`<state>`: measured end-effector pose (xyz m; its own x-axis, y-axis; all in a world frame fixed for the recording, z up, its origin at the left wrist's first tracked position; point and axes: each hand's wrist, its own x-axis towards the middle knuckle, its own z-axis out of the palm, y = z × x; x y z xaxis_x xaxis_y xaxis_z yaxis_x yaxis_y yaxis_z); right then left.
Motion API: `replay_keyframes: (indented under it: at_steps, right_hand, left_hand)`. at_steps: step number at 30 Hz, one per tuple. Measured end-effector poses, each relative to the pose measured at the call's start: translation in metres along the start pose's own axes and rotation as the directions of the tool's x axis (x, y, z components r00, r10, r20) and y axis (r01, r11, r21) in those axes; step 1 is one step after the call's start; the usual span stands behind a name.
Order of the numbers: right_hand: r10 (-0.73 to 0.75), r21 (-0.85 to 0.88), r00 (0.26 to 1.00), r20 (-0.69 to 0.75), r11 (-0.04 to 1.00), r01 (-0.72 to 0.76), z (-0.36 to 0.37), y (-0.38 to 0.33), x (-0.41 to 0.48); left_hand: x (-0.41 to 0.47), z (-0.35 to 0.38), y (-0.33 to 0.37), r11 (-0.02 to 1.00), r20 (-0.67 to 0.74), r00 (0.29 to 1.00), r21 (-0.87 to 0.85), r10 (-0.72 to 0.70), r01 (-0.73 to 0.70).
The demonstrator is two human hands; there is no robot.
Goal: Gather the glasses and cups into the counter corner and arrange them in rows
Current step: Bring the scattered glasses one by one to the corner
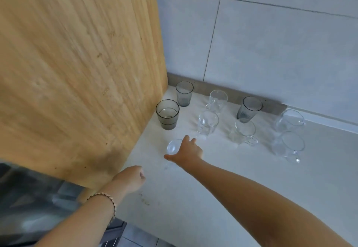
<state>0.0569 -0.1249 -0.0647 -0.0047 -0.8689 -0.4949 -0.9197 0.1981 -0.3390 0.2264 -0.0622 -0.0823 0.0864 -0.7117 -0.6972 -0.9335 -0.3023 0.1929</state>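
Several glasses and cups stand in the counter corner. Smoky grey tumblers are at the back left (184, 93), front left (167, 114) and back middle (249, 108). Clear glass mugs fill the rest: one (216, 100) at the back, two in the middle row (207, 123) (243, 132), and two at the right (290, 120) (290, 147). My right hand (187, 152) grips a small clear glass (173, 146) low over the counter, in front of the front-left tumbler. My left hand (129, 181) is a loose fist near the counter's left edge, holding nothing.
A tall wooden panel (77, 72) walls off the left side of the white counter (232, 179). Grey tiled wall (271, 43) with a low strip runs behind the glasses. Dark floor or appliance shows at lower left.
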Motion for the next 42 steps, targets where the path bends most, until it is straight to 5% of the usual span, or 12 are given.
replay_keyframes:
  at_steps: [7,11,19,26,31,35,42]
  right_hand:
    - [0.013,0.119,1.000,0.005,0.993,-0.013,0.022,-0.046,0.017]
    - [-0.036,0.273,0.986,0.160,0.962,-0.009,0.025,-0.031,0.020]
    - [-0.114,0.432,0.984,0.136,0.901,0.044,0.024,-0.013,0.019]
    - [-0.114,0.380,0.917,0.383,0.924,-0.044,0.009,0.008,0.009]
    - [-0.087,0.199,0.880,0.466,0.980,-0.008,-0.021,0.092,-0.010]
    - [0.041,0.063,0.925,0.378,0.996,-0.070,-0.049,0.192,-0.037]
    - [0.287,0.202,0.942,0.176,0.926,-0.320,-0.106,0.382,-0.103]
  left_hand:
    - [0.002,-0.001,-0.026,0.999,0.020,0.999,-0.037,-0.028,0.028]
    - [0.007,0.003,-0.030,0.999,0.042,0.999,-0.051,-0.016,0.018]
    - [0.009,0.009,-0.026,0.999,0.072,0.997,-0.039,-0.001,0.004]
    - [0.014,0.019,0.004,0.999,0.059,0.998,0.020,0.029,-0.031]
    - [0.020,0.022,0.068,0.980,0.077,0.986,0.116,0.150,-0.158]
    - [0.019,0.031,0.146,0.932,0.099,0.957,0.219,0.274,-0.290]
    - [-0.008,0.083,0.318,0.794,0.172,0.866,0.347,0.470,-0.499]
